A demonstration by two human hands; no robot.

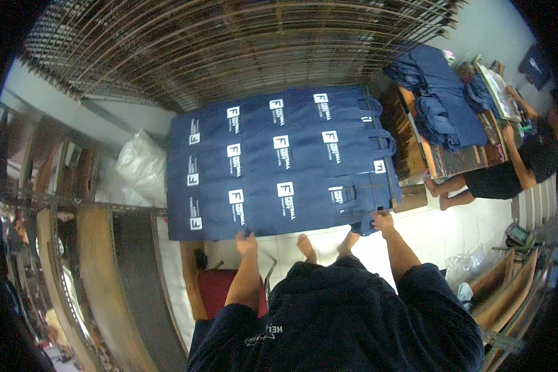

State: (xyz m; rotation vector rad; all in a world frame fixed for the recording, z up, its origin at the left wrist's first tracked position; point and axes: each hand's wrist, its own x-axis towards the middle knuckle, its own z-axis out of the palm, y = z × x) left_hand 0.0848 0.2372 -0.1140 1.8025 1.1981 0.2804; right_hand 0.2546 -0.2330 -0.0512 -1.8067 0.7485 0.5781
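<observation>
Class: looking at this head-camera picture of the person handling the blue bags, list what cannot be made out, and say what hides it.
- Head view: the surface under the bags is covered by them.
- Fingertips of the left hand and right hand are tucked at the bags' edge; the grip is unclear.
- The co-worker is small and partly cut by the dark rim.
- Left-side shelving is bent and blurred.

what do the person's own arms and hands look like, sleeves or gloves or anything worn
Both forearms are bare from short, dark navy sleeves of a loose top down to the hands. The left hand and right hand wear no gloves; no watch, band or ring can be made out. Pale print marks the top's chest.
</observation>
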